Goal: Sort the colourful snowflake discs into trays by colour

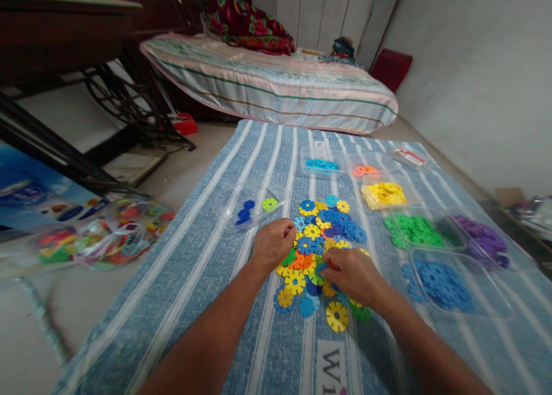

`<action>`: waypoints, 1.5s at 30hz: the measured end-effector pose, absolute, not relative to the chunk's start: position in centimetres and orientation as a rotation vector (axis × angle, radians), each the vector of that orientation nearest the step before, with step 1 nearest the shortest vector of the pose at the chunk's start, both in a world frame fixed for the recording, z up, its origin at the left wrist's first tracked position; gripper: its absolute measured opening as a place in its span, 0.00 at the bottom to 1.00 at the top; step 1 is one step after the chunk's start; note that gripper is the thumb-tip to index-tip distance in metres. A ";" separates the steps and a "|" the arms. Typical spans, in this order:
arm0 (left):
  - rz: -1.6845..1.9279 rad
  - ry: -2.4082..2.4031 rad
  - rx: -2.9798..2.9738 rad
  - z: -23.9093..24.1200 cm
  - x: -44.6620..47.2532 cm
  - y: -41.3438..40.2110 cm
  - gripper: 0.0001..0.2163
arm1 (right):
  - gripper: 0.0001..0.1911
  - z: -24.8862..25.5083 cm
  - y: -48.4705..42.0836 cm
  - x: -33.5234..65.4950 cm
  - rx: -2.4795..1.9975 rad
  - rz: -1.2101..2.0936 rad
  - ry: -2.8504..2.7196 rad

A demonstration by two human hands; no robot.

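A mixed pile of notched plastic discs (295, 282), yellow, blue, green and orange, lies spread on the striped cloth before me. My left hand (275, 242) is at the pile's left edge, its fingers curled together; what they hold, if anything, is hidden. Over the right side of the pile, my right hand (351, 271) pinches a blue notched disc (322, 269) between thumb and fingers. Left of the pile, a clear container (224, 211) has a few dark blue discs (244, 213) and a lime green disc (270, 204).
Clear boxes on the right hold yellow discs (386, 194), green discs (416, 231), blue discs (444, 284) and purple discs (480, 237). Farther back are light blue discs (321, 165) and orange discs (364, 171). A bed (276, 90) stands beyond the table; a sewing machine table (64, 27) stands left.
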State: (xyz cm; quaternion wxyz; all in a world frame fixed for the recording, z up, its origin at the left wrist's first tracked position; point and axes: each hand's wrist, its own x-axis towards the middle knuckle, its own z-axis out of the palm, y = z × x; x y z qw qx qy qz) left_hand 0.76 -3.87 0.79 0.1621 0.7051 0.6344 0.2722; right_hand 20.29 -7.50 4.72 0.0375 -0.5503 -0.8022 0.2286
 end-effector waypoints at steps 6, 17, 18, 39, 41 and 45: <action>0.772 1.826 2.025 0.6 0.7 -3.8 0.08 | 0.08 4.4 -4.2 21.1 -1.523 1.098 -2.208; 0.792 1.816 2.039 0.3 0.5 -3.8 0.08 | 0.11 9.7 7.5 19.8 -1.470 0.866 -1.343; 0.794 1.816 2.038 0.3 0.6 -3.9 0.08 | 0.10 9.4 6.7 19.7 -1.496 0.892 -1.407; 0.793 1.838 2.011 0.7 0.9 -3.8 0.10 | 0.10 5.7 -11.2 18.0 -1.391 0.603 -3.051; 0.793 1.836 2.010 0.7 0.9 -3.8 0.09 | 0.11 5.8 -11.1 18.3 -1.403 0.634 -3.039; 0.803 1.826 2.001 0.7 0.9 -3.8 0.09 | 0.07 5.8 -10.6 19.3 -1.421 0.789 -2.895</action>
